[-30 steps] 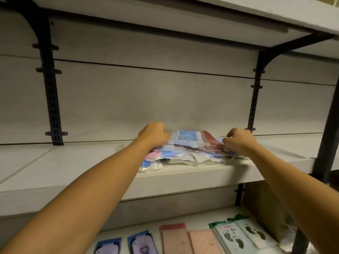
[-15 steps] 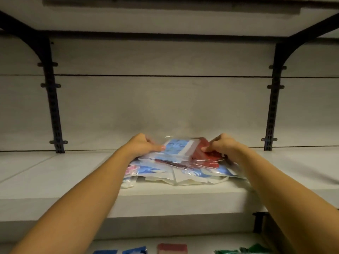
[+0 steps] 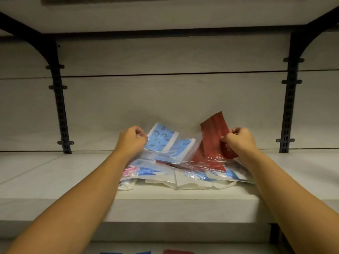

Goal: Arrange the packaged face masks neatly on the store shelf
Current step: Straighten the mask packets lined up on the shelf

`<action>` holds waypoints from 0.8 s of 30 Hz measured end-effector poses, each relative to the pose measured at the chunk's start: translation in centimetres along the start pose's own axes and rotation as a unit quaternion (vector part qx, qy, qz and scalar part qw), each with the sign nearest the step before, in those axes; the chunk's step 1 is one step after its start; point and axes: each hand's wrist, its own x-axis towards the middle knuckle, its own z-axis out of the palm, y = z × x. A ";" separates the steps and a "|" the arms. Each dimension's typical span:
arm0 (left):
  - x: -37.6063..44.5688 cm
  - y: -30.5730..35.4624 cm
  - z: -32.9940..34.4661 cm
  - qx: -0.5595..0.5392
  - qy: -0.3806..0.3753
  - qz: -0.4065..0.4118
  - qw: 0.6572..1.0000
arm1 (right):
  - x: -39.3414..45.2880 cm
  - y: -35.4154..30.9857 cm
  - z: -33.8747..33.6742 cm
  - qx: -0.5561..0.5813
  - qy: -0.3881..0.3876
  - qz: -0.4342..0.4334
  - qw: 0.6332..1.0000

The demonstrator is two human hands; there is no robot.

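Observation:
A loose pile of packaged face masks (image 3: 185, 176) lies on the white shelf (image 3: 55, 173), near its front edge. My left hand (image 3: 133, 141) pinches the left edge of a clear pack of blue patterned masks (image 3: 163, 142) and tilts it up off the pile. My right hand (image 3: 238, 142) grips a clear pack of red masks (image 3: 212, 136), raised on end beside the blue pack. Under them lie more blue, white and pink packs, partly hidden by my forearms.
Black slotted uprights (image 3: 61, 107) (image 3: 289, 107) with curved brackets stand on the back panel at left and right. Another shelf (image 3: 165, 13) hangs close overhead. Tops of blue and red packs (image 3: 178, 251) show on the shelf below.
Both hands have lifted the top two packs off the pile and tilted them upright, the blue one at left and the red one at right. The view has shifted upward.

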 end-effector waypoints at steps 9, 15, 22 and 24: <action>-1.2 0.7 -1.9 -0.132 0.071 0.003 0.989 | -1.1 -0.9 -0.6 0.090 0.093 -0.123 0.984; -4.4 1.2 -5.8 -0.215 0.066 0.001 0.974 | -4.0 -3.9 -0.3 0.192 0.056 -0.191 0.961; -10.6 1.5 -12.6 -0.288 0.143 0.021 0.947 | -12.7 -9.6 3.0 0.293 -0.039 -0.238 0.925; -12.8 0.6 -15.1 -0.278 0.157 0.028 0.947 | -15.9 -10.7 4.3 0.316 -0.084 -0.230 0.917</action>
